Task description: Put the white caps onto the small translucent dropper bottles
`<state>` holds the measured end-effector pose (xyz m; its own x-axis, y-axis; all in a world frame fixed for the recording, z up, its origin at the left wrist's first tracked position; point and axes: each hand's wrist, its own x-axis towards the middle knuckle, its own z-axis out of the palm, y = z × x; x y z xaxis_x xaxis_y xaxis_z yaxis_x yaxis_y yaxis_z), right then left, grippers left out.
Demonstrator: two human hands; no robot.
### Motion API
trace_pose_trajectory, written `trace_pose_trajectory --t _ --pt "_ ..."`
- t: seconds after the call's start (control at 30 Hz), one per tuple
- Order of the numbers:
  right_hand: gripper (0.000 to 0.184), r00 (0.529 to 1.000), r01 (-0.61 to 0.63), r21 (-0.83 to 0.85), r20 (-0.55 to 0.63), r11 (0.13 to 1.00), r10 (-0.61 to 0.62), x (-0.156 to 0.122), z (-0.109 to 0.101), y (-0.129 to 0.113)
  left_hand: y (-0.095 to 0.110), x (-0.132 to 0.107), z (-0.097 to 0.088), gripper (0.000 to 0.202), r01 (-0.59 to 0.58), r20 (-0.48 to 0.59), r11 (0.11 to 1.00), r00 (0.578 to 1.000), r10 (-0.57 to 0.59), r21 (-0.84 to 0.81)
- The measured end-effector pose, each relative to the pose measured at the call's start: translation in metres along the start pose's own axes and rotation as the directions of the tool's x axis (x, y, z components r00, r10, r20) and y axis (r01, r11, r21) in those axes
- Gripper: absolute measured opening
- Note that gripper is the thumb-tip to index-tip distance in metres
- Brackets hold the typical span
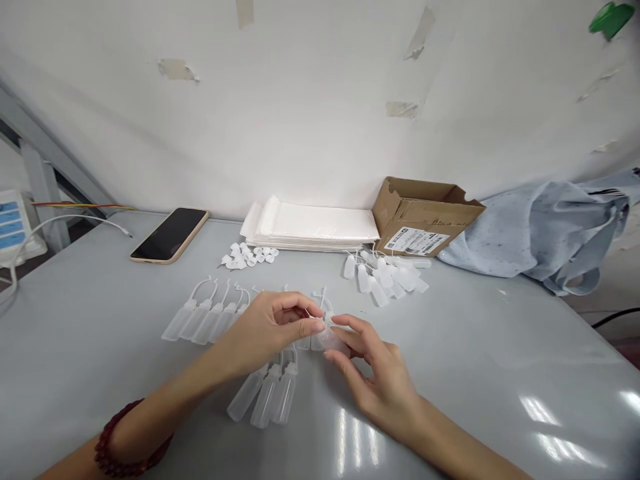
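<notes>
My left hand (267, 327) pinches the cap end of a small translucent squeeze bottle (330, 337) with thumb and forefinger. My right hand (373, 370) holds the same bottle's body between its fingertips. Both hands meet above the grey table (475, 373). A row of capped bottles (207, 320) lies left of my hands, and three more bottles (267, 393) lie under my left wrist. A pile of uncapped bottles (385, 273) sits farther back on the right, and loose white caps (247, 257) lie behind centre.
A phone (170, 235) lies face up at the back left. A stack of white bags (313, 227) rests against the wall beside an open cardboard box (425, 217). A blue cloth bag (550, 230) fills the back right. Cables run off the left edge.
</notes>
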<state>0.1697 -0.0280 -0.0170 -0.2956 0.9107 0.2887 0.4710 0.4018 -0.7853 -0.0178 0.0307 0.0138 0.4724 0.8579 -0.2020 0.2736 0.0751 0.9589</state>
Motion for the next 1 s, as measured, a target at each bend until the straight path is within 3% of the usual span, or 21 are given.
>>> trace_pose_trajectory --t 0.1,0.2,0.33,0.43,0.53,0.7,0.83,0.9,1.0 --pt "0.035 0.994 0.103 -0.130 -0.020 0.986 -0.106 -0.003 0.003 0.006 0.001 -0.001 0.005 0.027 -0.010 -0.068 0.994 0.998 0.017 0.109" --pt "0.035 0.992 0.125 -0.168 -0.014 0.978 -0.129 -0.003 0.004 0.009 0.000 0.000 0.006 0.029 0.041 -0.075 0.991 0.997 -0.031 0.130" --pt "0.030 0.997 -0.054 0.023 0.051 0.998 0.053 0.002 -0.001 0.003 -0.001 0.001 0.002 0.019 -0.015 -0.014 0.996 1.000 0.016 0.085" --pt "0.026 0.968 -0.233 0.229 0.149 0.945 0.202 0.006 -0.006 -0.001 -0.001 0.000 -0.002 0.009 -0.094 0.062 0.995 0.994 0.093 0.019" --pt "0.027 0.945 -0.314 0.324 0.194 0.893 0.262 0.008 -0.008 -0.002 -0.001 -0.001 -0.005 0.009 -0.113 0.099 0.993 0.988 0.115 -0.022" --pt "0.028 0.956 -0.283 0.307 0.163 0.909 0.243 0.007 -0.008 -0.003 0.000 -0.001 -0.003 0.009 -0.112 0.065 0.991 0.991 0.117 -0.076" --pt "0.030 0.962 -0.263 0.301 0.157 0.916 0.224 0.006 -0.008 -0.004 0.002 0.000 -0.001 0.020 0.026 0.019 0.997 1.000 -0.025 -0.066" --pt "0.030 0.963 -0.260 0.294 0.151 0.920 0.224 0.006 -0.007 -0.003 0.002 0.000 -0.001 0.022 0.083 0.043 0.994 0.996 -0.080 -0.066" --pt "0.030 0.963 -0.257 0.283 0.152 0.924 0.221 0.005 -0.007 -0.002 0.001 -0.001 -0.004 0.021 0.048 0.099 0.997 0.994 -0.042 -0.059"
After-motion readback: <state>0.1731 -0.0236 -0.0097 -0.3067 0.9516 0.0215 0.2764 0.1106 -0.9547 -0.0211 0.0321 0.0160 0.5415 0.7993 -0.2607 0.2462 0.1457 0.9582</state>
